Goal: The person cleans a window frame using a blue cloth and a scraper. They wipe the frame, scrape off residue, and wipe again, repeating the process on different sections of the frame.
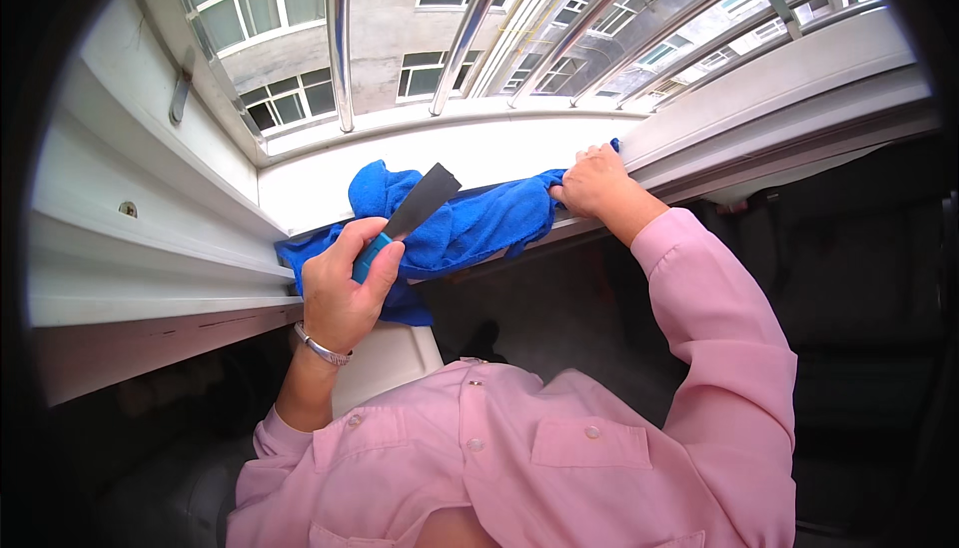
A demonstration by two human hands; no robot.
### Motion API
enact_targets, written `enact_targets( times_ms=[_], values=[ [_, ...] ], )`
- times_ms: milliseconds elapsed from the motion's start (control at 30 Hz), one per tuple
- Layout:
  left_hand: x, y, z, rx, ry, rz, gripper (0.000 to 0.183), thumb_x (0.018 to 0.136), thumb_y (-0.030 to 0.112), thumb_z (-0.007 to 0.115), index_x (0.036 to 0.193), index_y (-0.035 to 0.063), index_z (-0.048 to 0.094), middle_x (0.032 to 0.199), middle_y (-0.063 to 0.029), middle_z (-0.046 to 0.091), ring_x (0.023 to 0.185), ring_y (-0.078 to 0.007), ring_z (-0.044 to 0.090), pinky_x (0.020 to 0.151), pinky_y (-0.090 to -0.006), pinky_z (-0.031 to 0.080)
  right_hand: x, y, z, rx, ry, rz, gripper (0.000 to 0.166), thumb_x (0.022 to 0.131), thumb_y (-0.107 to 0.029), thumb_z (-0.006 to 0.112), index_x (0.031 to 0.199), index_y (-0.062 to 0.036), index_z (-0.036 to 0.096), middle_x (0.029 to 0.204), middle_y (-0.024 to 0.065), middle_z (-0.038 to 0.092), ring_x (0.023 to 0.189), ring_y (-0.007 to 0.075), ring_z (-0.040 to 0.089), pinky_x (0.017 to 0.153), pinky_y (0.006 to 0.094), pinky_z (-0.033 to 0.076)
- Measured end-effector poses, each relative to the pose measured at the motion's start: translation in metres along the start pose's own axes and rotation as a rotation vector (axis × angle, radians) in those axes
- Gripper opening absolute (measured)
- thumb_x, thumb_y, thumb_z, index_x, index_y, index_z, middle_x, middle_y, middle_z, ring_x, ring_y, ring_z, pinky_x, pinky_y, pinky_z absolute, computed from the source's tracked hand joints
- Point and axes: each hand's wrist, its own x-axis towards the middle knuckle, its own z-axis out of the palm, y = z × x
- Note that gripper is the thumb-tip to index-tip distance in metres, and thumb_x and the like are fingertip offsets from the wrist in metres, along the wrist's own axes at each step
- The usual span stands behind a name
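Note:
My left hand [348,289] grips the blue handle of a putty knife [419,203], whose dark flat blade points up and to the right, over a blue cloth [479,226]. The cloth lies bunched along the window sill and track, one end hanging down beneath my left wrist. At the right end of the cloth, my right hand [596,181] holds it with curled fingers against the sill. A small bit of blue shows just past those fingers. What lies under the cloth is hidden.
Behind the white sill [479,143] rise metal security bars [339,46], with a building beyond them. White window framing [150,241] borders the left, and another frame rail [779,106] runs along the right. Below my left wrist is a pale surface [389,364].

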Motion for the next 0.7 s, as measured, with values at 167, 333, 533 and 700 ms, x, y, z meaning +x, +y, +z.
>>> enact_targets(
  times_ms=[167, 333, 533, 700],
  values=[
    [-0.005, 0.005, -0.004, 0.0, -0.039, -0.004, 0.021, 0.08, 0.017, 0.065, 0.096, 0.0046, 0.058, 0.07, -0.0106, 0.061, 0.058, -0.0233, 0.06, 0.054, -0.028, 0.046, 0.015, -0.003, -0.002, 0.08, -0.158, -0.047, 0.041, 0.087, -0.039, 0.038, 0.089, -0.0108, 0.068, 0.091, 0.0121, 0.066, 0.089, 0.0268, 0.062, 0.074, 0.0376, 0.046],
    [-0.009, 0.004, 0.003, -0.021, -0.007, 0.059, 0.021, 0.08, 0.017, 0.064, 0.096, 0.0042, 0.058, 0.071, -0.0102, 0.061, 0.058, -0.0221, 0.06, 0.054, -0.0273, 0.046, 0.004, -0.001, 0.001, 0.16, -0.038, 0.004, 0.042, 0.088, -0.039, 0.037, 0.085, -0.0107, 0.069, 0.087, 0.0124, 0.066, 0.087, 0.029, 0.062, 0.075, 0.0385, 0.047],
    [-0.001, 0.014, 0.006, -0.008, 0.005, 0.034, 0.022, 0.08, 0.016, 0.065, 0.097, 0.0029, 0.058, 0.072, -0.0091, 0.061, 0.058, -0.018, 0.058, 0.055, -0.0252, 0.045, -0.021, -0.029, -0.011, 0.434, 0.151, 0.029, 0.048, 0.089, -0.041, 0.04, 0.075, -0.0041, 0.067, 0.081, 0.0182, 0.064, 0.077, 0.0325, 0.063, 0.068, 0.0395, 0.049],
    [0.007, 0.02, 0.007, -0.078, 0.021, 0.033, 0.022, 0.081, 0.015, 0.065, 0.097, 0.0017, 0.058, 0.069, -0.007, 0.059, 0.057, -0.0136, 0.055, 0.054, -0.0239, 0.044, -0.026, -0.101, -0.026, 0.821, 0.59, -0.051, 0.041, 0.078, -0.037, 0.057, 0.084, 0.0026, 0.056, 0.091, 0.0191, 0.055, 0.084, 0.0335, 0.057, 0.072, 0.042, 0.046]
  ],
)
